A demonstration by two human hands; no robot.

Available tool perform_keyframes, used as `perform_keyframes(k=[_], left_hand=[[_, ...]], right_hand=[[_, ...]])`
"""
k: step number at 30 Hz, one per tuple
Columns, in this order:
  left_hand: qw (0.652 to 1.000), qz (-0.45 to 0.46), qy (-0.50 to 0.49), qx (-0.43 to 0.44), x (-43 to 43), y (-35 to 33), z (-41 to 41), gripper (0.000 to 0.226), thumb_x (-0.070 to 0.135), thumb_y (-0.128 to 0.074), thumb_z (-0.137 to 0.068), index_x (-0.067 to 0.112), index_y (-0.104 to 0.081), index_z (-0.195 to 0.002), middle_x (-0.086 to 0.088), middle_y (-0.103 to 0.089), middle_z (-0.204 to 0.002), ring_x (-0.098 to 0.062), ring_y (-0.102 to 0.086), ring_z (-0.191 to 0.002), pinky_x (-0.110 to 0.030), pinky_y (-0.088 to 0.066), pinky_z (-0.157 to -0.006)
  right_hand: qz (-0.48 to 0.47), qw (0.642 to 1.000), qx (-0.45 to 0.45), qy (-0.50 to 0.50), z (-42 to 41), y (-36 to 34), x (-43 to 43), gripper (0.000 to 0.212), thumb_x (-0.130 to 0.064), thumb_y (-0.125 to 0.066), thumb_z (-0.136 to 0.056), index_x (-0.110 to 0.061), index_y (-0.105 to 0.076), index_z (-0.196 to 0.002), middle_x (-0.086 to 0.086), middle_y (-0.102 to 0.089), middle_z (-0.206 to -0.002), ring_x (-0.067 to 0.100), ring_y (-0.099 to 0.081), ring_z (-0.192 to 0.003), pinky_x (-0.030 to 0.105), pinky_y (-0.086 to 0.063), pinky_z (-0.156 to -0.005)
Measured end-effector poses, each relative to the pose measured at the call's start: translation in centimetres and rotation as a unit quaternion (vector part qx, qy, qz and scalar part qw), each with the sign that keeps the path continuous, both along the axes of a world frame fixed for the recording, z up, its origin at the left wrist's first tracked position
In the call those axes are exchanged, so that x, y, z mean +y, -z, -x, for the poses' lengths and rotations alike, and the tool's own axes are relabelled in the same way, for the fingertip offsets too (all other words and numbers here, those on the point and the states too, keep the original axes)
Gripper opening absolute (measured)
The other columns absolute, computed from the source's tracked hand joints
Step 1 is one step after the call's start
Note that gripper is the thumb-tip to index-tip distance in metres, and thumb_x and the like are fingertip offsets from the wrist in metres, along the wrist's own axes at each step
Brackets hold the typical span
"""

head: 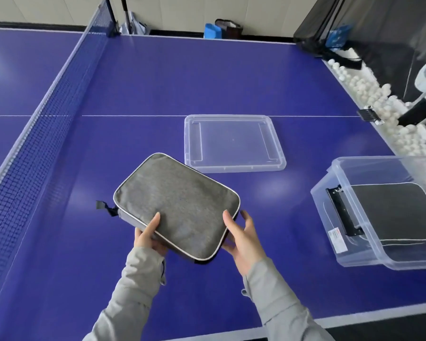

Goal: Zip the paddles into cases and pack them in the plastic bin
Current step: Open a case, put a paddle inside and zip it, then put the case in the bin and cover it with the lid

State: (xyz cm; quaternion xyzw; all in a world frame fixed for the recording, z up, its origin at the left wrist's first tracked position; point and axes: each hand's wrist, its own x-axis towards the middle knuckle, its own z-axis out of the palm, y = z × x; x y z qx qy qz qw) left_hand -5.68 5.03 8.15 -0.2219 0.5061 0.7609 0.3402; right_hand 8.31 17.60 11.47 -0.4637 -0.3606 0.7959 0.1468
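Head view: grey case [177, 205] zipped, held tilted just above blue worktop [158, 82]. L hand [148, 236] grips near-left edge, thumb on top; R hand [241, 238] pinches near-right corner, fingers under. At right, plastic bin [330, 212] w/ dark case [391, 212] inside; lid [235, 168] flat on worktop beyond grey case

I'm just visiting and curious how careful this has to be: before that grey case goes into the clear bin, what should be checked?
1. Grip on the grey case: left hand and right hand both hold its near edge. Ok.
2. Zipper fully closed: only the pull tab shows at the left corner. Cannot tell.
3. Plastic bin open: its lid lies apart on the table. Ok.
4. Room in the bin: one dark case lies flat inside, with space above it. Ok.
5. Path to the bin: nothing lies between case and bin. Ok.
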Motion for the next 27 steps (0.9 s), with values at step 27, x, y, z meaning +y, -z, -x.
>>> perform_keyframes(k=[27], left_hand=[[0.906, 0.014, 0.396, 0.15, 2.2, -4.1, -6.3, 0.084, 0.031, -0.087, -0.056, 0.022, -0.051, -0.131, -0.011, -0.068, -0.104, -0.027, -0.068, -0.082, -0.037, -0.056, -0.072]], right_hand=[[-0.098, 0.992, 0.069, 0.034, -20.9, -1.2, 9.4, 0.067, -0.019, -0.078, -0.058, -0.033, -0.056, -0.12, 0.006, -0.073, -0.104, 0.026, -0.071, -0.091, 0.036, -0.057, -0.07]])
